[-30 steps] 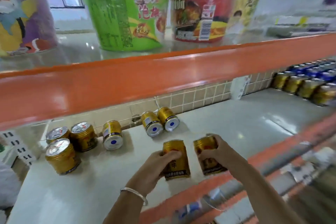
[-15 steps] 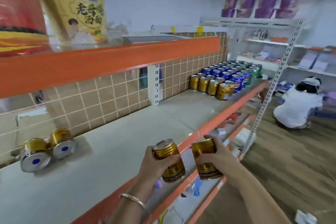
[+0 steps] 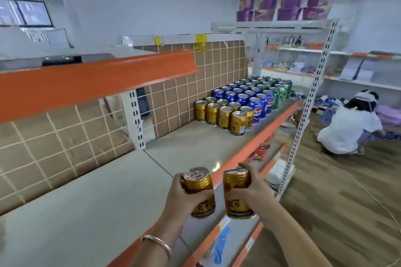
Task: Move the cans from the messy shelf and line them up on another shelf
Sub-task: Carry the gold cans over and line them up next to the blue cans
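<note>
Your left hand (image 3: 184, 198) grips one gold can (image 3: 199, 193), your right hand (image 3: 255, 189) another (image 3: 237, 194) — both upright, ready to stand short of the gold row (image 3: 223, 114) down the shelf (image 3: 195, 147).

Blue soda cans (image 3: 245, 97) in rows at one o'clock, green cans (image 3: 282, 93) just beyond them. Purple packages (image 3: 288, 2) stacked on a white top shelf at one o'clock. A crouching person in white (image 3: 349, 128) on the wood floor (image 3: 338, 191) at three o'clock. Brown tiled wall (image 3: 178, 93) at twelve o'clock.
</note>
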The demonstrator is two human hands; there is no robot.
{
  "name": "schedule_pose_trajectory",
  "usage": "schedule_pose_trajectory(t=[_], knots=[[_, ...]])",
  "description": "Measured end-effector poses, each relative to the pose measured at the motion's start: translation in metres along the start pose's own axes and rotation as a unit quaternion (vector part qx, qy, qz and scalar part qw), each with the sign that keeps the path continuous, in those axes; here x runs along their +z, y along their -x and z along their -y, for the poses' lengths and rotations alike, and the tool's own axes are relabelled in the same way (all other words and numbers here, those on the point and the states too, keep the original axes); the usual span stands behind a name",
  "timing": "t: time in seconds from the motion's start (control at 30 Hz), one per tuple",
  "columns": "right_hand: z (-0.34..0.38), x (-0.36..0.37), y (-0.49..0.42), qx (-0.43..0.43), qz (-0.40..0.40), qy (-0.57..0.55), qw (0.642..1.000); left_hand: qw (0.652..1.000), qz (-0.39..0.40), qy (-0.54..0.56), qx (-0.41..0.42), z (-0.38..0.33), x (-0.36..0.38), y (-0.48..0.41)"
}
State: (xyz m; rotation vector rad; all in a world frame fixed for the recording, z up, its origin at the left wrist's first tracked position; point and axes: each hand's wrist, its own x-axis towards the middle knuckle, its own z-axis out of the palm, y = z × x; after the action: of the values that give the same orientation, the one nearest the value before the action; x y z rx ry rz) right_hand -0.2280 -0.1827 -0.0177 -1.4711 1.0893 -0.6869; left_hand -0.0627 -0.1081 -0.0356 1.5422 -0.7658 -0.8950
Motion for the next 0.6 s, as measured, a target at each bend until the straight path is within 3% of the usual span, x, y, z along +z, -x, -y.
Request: schedule_pose_trajectory(t=[0.33,0.6], knots=[[0.015,-0.022,-0.147,-0.047,-0.016,0.113,0.992,0.999,-0.020,-0.026,0.024,-0.023,0.039,-0.128],[0.040,-0.016,-0.235,-0.113,0.026,0.339,0.934,0.996,-0.087,-0.035,0.016,-0.022,0.047,-0.197]])
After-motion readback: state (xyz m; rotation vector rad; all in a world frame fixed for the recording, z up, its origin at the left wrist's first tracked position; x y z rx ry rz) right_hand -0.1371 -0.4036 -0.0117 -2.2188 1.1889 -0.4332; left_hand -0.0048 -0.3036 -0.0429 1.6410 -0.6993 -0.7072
